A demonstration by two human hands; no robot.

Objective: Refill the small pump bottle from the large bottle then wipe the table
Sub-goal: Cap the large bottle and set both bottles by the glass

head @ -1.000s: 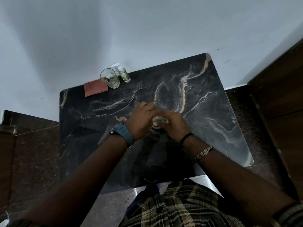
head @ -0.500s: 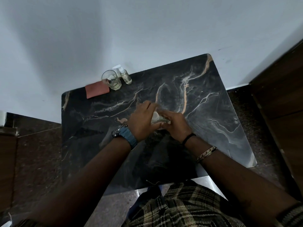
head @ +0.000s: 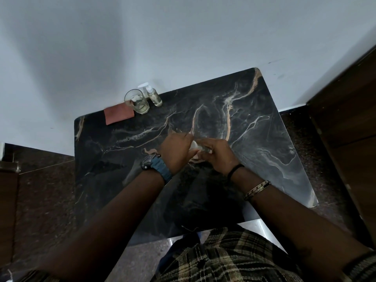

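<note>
Scene is dim overall, exposure low. The white wall is the brightest area, unevenly lit, with broad soft shadow bands falling toward 10 and 12 o'clock. The dark marble table carries a pale sheen toward 3 o'clock and along its edge at 4 o'clock; its near half at 6 o'clock lies in heavy shadow. Both forearms are underexposed, with little surface detail. Wide-angle distortion bows the table edges and the wooden panel at 3 o'clock. Focus is soft throughout; fine detail where the hands meet is smeared.
</note>
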